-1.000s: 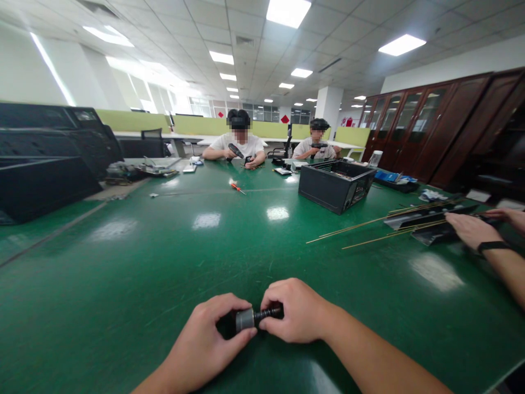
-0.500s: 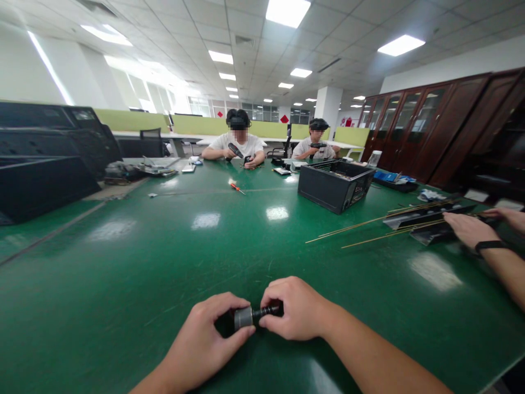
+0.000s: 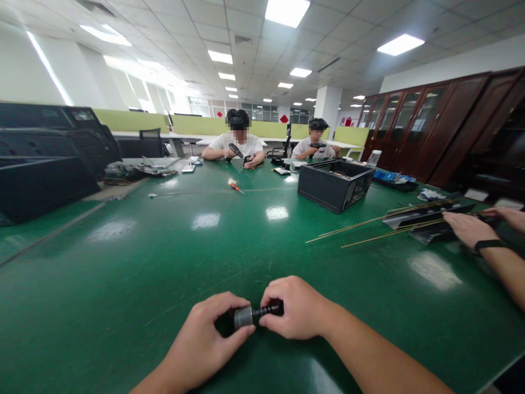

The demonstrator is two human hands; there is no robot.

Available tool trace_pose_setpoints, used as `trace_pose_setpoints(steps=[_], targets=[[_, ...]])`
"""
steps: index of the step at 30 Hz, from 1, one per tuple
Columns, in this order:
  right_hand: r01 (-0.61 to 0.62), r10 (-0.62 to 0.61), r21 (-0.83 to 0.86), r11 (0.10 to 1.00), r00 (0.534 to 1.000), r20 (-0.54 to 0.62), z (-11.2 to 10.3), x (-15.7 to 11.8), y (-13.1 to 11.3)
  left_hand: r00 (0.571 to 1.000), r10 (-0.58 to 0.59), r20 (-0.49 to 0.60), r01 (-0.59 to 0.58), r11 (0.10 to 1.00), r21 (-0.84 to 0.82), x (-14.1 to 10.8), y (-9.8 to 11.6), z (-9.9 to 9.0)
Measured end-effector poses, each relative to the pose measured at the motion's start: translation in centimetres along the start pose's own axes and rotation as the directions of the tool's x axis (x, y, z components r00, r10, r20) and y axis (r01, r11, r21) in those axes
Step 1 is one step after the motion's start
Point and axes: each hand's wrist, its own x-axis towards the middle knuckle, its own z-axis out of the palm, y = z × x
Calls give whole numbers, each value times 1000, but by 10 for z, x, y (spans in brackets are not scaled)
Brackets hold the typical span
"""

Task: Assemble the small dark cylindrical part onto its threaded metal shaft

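Low in the middle of the head view, my left hand (image 3: 209,334) grips a short grey metal cylinder (image 3: 244,317) between thumb and fingers. A thin black ridged shaft (image 3: 264,311) sticks out of the cylinder's right end, in line with it. My right hand (image 3: 293,309) is closed round the far end of this shaft, fingertips curled over it and thumb below. Its tip is hidden in the right palm. Whether the cylinder and shaft are one piece, I cannot tell. Both hands are just above the green tabletop (image 3: 135,284).
A black computer case (image 3: 324,189) stands beyond my right hand. An orange screwdriver (image 3: 235,187) lies mid-table. At right, a co-worker's hands (image 3: 471,230) are at metal channels with thin brass rods (image 3: 361,224). Two people sit across, holding power drills. Dark cases (image 3: 45,186) stand left.
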Motion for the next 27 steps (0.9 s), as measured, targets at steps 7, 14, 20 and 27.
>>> trace_pose_setpoints(steps=[7, 14, 20, 27], targets=[[2, -2, -9, 1000, 1000, -10, -1, 1, 1, 1000, -9, -8, 10, 1000, 5, 0, 0, 0], [-6, 6, -16, 1000, 1000, -2, -2, 0, 2, 999, -5, -39, 6, 1000, 9, 1, 1, -1], [-16, 16, -18, 1000, 1000, -2, -5, 1, 3, 998, -8, -55, 8, 1000, 3, 0, -1, -4], [-23, 23, 4, 1000, 1000, 2, -7, 2, 4, 997, -6, -71, 6, 1000, 0, 0, -3, -4]])
